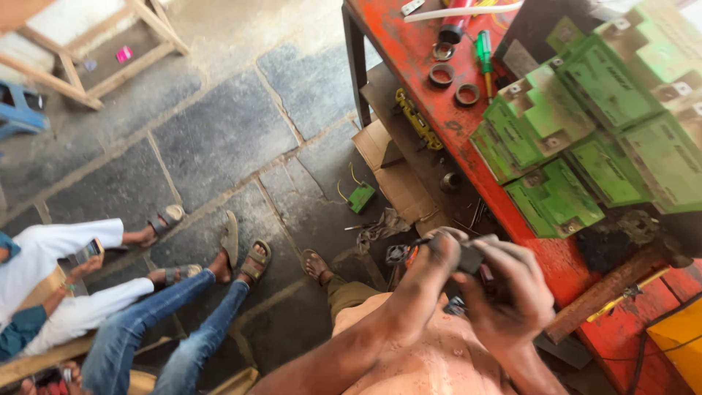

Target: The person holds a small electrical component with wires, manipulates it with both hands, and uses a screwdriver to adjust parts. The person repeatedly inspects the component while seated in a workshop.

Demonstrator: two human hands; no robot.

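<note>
- Grimy and close under the lens, the left hand [431,267] and right hand [504,292] meet at about five o'clock in the head view, fingers of both curled tight around a small dark part [470,257] held between them.
- That part sits just off the near edge of the red workbench [563,263], above the person's knee; what kind of part it is cannot be told.
- At two o'clock, a stack of green stepped plates [585,124] crowds the bench top.
- Toward one o'clock, three metal rings [442,73] lie beside a green-handled screwdriver [483,55] and a white tube [468,12].
- A rusty hammer [621,274] rests at four o'clock, near the right hand, with a yellow box [680,340] just beyond it at the frame's edge.
- Below the bench, near the centre, torn cardboard [395,175] and a small green block [361,197] with yellow wires lie on the stone floor [219,139].
- At eight o'clock, other people sit on a bench, one in blue jeans [146,322], another in white holding a phone [89,250].
- A wooden frame [88,66] stands at eleven o'clock.
</note>
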